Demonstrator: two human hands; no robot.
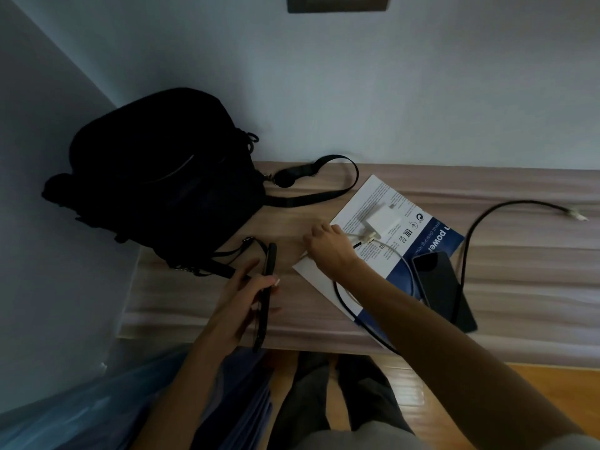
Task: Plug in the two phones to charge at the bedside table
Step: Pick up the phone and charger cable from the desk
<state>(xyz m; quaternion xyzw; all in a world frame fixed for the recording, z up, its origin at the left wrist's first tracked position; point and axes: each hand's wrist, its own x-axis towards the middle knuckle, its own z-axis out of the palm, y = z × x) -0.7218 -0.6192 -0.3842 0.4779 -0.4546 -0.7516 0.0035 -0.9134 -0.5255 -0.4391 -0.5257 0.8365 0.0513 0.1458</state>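
At a wood-grain counter [487,261] by the wall, neither phone yet charges: the second phone [443,289] lies unplugged at right, the left hand [242,303] grips the first phone [264,295], right-hand fingers [319,233] close over a cable end [356,245] near the white charger [381,219].

I see a bedside table [519,271] of pale wood-grain laminate with a smooth, faintly streaked finish. The backpack [156,177] looks like matt black woven cloth, its strap [324,193] flat nylon webbing with small metal clips. The flat box [383,254] under the chargers is printed card, slightly glossy in blue and white. The white charger [381,219] reads as smooth matt plastic. The phone lying on the box [443,287] shows a glossy black glass face. The black cable [467,241] seems rubbery and matt. The floor [487,391] is polished orange-brown wood.
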